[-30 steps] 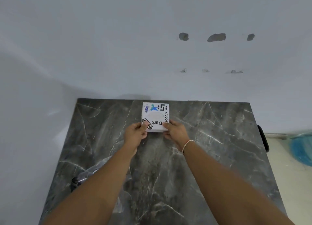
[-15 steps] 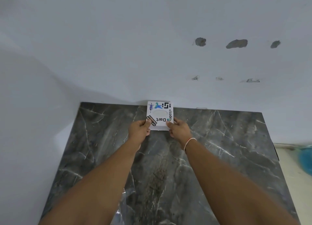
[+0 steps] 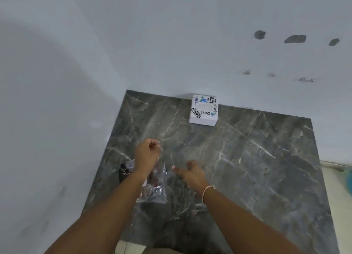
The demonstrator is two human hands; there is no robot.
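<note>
1. Clear plastic bag (image 3: 154, 190): it lies on the near left part of the grey marble surface (image 3: 257, 158), partly under the left forearm. Its contents are small dark and reddish pieces, too blurred to name.
2. Left hand (image 3: 147, 154): it is above the far end of the clear plastic bag. Its fingers (image 3: 155, 145) are curled in, and the film seems to rise to them, so they look to be pinching the bag's top edge.
3. Right hand (image 3: 192, 172): it is just right of the bag with its fingers (image 3: 178, 170) loosely bent, released and grasping nothing. Whether they touch the film I cannot tell. A pale wristband (image 3: 207, 190) sits on this wrist.
4. White box (image 3: 203, 110): covered in stickers, it stands at the far edge of the surface against the wall (image 3: 171, 44), well apart from both hands.
</note>
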